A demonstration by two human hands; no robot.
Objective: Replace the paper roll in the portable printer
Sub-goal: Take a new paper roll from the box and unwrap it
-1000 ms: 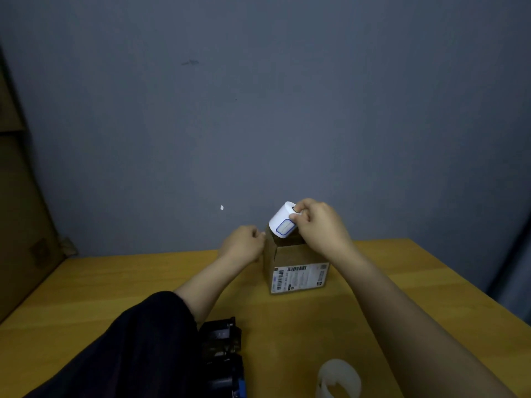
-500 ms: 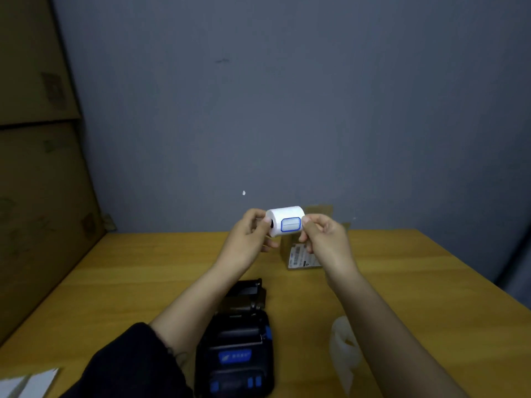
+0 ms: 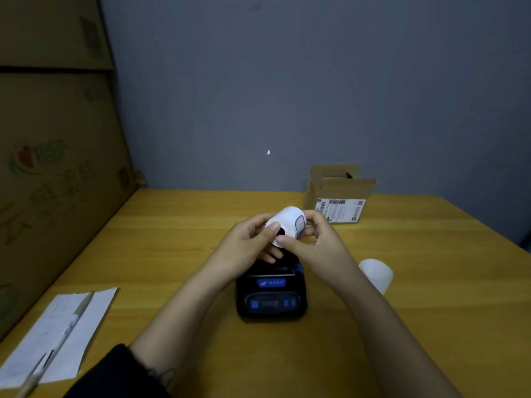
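Observation:
A white paper roll (image 3: 287,222) with a blue-edged sticker is held above the printer, its dark core facing me. My left hand (image 3: 244,248) grips its left end with the thumb across the face. My right hand (image 3: 319,245) pinches its right side and lower edge. The black portable printer (image 3: 271,294) with blue buttons lies on the wooden table (image 3: 172,254) just below my hands. Its far end is hidden behind my hands.
A small open cardboard box (image 3: 342,196) with a shipping label stands at the back right. A loose white curl of paper (image 3: 376,274) lies right of the printer. Paper sheets and a pen (image 3: 60,331) lie front left. Large cartons (image 3: 51,168) line the left side.
The roll left the small box and came toward me, down over the printer. Both hands now hold it, and it has turned so its core faces me.

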